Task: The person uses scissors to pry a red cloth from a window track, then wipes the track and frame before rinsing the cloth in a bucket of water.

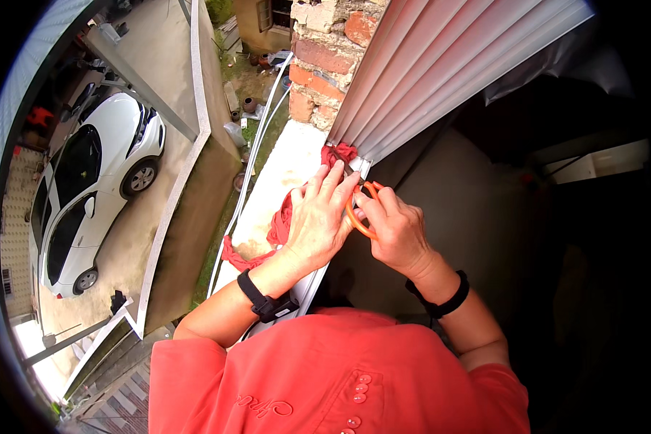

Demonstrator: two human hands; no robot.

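Observation:
My right hand (399, 230) is shut on orange-handled scissors (361, 230), whose dark blades point up and left into a bunched end of red cloth (347, 153). That bunch lies at the foot of the corrugated metal panel, where it meets the white ledge (271, 182). My left hand (323, 214) rests palm down over the ledge, fingers stretched towards the blades and the cloth; whether it pinches anything is hidden. More red cloth (281, 221) shows beside and under this hand, and a twisted length (241, 259) trails across the ledge near the left wrist.
Above the ledge rise a rough brick wall (323, 59) and the corrugated metal panel (439, 59). White cables (263, 127) run along the ledge's outer side. Far below on the left are a yard wall (195, 217) and a parked white car (100, 179). A dark interior lies to the right.

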